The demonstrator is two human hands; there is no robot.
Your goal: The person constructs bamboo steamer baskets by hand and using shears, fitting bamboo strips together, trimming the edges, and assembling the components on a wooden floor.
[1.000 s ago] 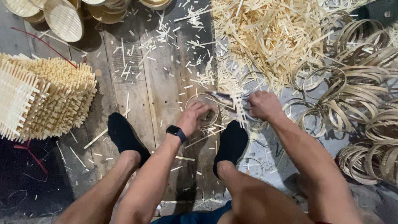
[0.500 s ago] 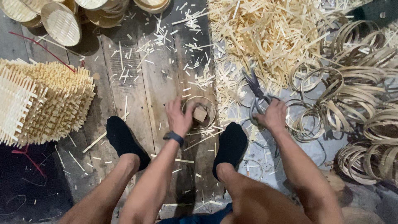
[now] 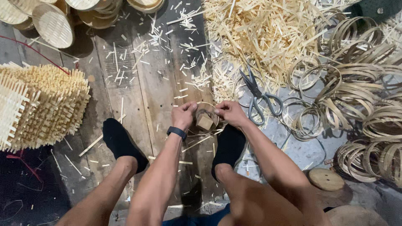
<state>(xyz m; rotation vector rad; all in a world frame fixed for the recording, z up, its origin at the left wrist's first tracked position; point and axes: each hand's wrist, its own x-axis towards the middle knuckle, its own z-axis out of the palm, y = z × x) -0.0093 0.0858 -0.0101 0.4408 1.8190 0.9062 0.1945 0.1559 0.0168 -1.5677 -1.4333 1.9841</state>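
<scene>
Down on the plank floor (image 3: pixel 138 83), between two feet in black socks, both hands meet over a thin bamboo ring (image 3: pixel 204 121) with a small wooden block (image 3: pixel 204 121) sitting inside it. The left hand (image 3: pixel 183 116), a dark band on its wrist, has its fingers curled closed on the ring's left edge; the right hand (image 3: pixel 229 113) pinches the right edge the same way. The ring lies against the floor just ahead of the right foot (image 3: pixel 228 146). A pair of grey scissors (image 3: pixel 259 97) lies near the right hand, blades pointing away, at the edge of a big heap of pale bamboo shavings (image 3: pixel 259 33). Further right, loose coils of bamboo hoops (image 3: pixel 360 96) are piled up and overlapping. At the far left sits a stack of woven bamboo mats (image 3: pixel 37 106) with bristling edges, and above it several round woven trays (image 3: pixel 52 25) lean on one another; whether they hold anything I cannot tell. A round wooden disc (image 3: pixel 325 179) lies by the right knee.
</scene>
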